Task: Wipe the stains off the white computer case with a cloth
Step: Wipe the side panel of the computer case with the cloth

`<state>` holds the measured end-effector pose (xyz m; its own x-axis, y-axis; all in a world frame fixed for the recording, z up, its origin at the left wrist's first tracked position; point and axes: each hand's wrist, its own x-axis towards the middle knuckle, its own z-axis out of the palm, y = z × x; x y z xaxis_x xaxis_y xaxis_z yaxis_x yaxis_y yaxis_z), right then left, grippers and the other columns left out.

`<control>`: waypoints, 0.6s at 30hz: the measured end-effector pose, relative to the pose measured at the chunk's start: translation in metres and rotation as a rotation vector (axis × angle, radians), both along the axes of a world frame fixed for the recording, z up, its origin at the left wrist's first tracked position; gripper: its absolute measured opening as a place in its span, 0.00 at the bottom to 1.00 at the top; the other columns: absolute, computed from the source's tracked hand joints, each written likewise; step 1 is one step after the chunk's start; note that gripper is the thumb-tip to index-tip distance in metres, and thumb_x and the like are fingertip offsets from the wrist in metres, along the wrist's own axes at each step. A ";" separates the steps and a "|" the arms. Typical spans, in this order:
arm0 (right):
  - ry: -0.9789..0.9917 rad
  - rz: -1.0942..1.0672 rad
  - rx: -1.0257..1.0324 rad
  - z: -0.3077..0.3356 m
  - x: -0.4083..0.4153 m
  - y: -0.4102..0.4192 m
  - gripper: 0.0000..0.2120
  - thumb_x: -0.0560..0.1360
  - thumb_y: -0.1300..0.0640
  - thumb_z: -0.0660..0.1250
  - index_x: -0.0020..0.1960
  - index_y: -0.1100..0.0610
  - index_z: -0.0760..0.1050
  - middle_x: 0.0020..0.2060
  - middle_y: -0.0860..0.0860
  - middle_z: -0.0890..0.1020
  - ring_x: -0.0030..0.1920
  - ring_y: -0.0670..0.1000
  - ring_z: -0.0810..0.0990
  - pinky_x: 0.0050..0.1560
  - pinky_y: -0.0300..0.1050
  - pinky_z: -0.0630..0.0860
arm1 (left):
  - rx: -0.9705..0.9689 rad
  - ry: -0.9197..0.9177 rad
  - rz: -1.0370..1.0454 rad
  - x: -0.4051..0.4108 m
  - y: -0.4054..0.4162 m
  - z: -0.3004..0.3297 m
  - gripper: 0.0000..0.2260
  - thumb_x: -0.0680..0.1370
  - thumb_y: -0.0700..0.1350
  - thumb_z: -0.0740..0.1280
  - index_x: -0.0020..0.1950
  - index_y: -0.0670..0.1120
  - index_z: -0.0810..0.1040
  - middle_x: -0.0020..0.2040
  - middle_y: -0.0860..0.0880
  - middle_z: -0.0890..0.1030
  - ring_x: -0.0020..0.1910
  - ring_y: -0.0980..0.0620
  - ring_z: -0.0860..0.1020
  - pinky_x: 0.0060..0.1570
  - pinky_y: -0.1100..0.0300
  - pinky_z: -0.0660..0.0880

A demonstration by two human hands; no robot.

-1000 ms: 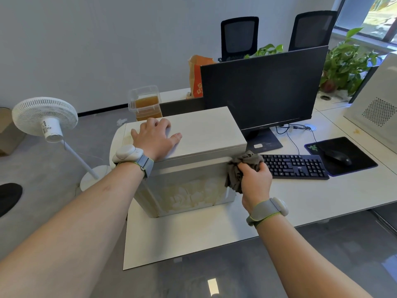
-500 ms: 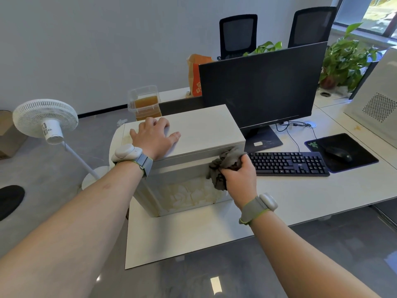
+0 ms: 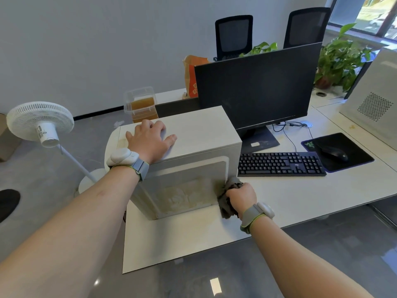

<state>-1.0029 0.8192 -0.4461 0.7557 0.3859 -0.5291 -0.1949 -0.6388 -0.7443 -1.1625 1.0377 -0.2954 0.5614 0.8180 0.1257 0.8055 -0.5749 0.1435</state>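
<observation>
White box-shaped computer case stands on the white surface, yellowish stains on its near side panel. Just behind the case: clear plastic lidded container holding amber-brown contents. Left hand lies flat on the case top, fingers spread. Right hand grips a bunched grey cloth, pressed against the case's lower near corner, beside the black keyboard.
</observation>
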 end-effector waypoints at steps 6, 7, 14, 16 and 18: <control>0.348 -0.182 0.173 0.000 -0.004 -0.013 0.10 0.74 0.68 0.67 0.54 0.66 0.78 0.47 0.65 0.83 0.48 0.67 0.84 0.50 0.62 0.83 | 0.012 0.003 0.003 0.000 0.000 0.001 0.22 0.79 0.68 0.57 0.63 0.55 0.72 0.65 0.47 0.71 0.64 0.42 0.71 0.65 0.38 0.65; 0.368 -0.191 0.216 0.003 -0.004 -0.009 0.10 0.74 0.69 0.68 0.55 0.66 0.78 0.47 0.65 0.83 0.48 0.66 0.84 0.52 0.63 0.83 | 0.015 0.002 0.001 0.000 0.000 0.001 0.22 0.79 0.68 0.57 0.63 0.55 0.72 0.65 0.47 0.71 0.64 0.43 0.71 0.65 0.38 0.65; 0.263 -0.254 0.488 0.012 -0.017 0.008 0.10 0.73 0.69 0.70 0.53 0.65 0.78 0.48 0.67 0.83 0.49 0.65 0.84 0.50 0.63 0.84 | 0.006 -0.002 -0.001 0.001 0.000 0.002 0.21 0.79 0.68 0.57 0.62 0.56 0.72 0.64 0.48 0.70 0.63 0.43 0.71 0.64 0.39 0.65; 0.318 -0.331 0.401 0.000 -0.016 0.005 0.11 0.73 0.69 0.70 0.55 0.64 0.79 0.48 0.65 0.84 0.49 0.65 0.84 0.51 0.62 0.84 | 0.006 -0.005 -0.002 0.000 0.000 0.002 0.20 0.78 0.68 0.58 0.61 0.56 0.72 0.63 0.48 0.70 0.62 0.43 0.71 0.64 0.39 0.65; 0.346 -0.354 0.396 -0.001 -0.014 0.004 0.08 0.74 0.68 0.71 0.52 0.61 0.80 0.49 0.64 0.84 0.48 0.64 0.84 0.53 0.61 0.84 | -0.004 -0.009 -0.003 0.000 0.001 0.001 0.20 0.78 0.68 0.58 0.60 0.56 0.72 0.63 0.49 0.70 0.62 0.43 0.71 0.63 0.39 0.65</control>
<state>-1.0171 0.8234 -0.4475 0.6845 0.3603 -0.6338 -0.6155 -0.1803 -0.7672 -1.1626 1.0383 -0.2939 0.5627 0.8168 0.1273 0.8026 -0.5767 0.1528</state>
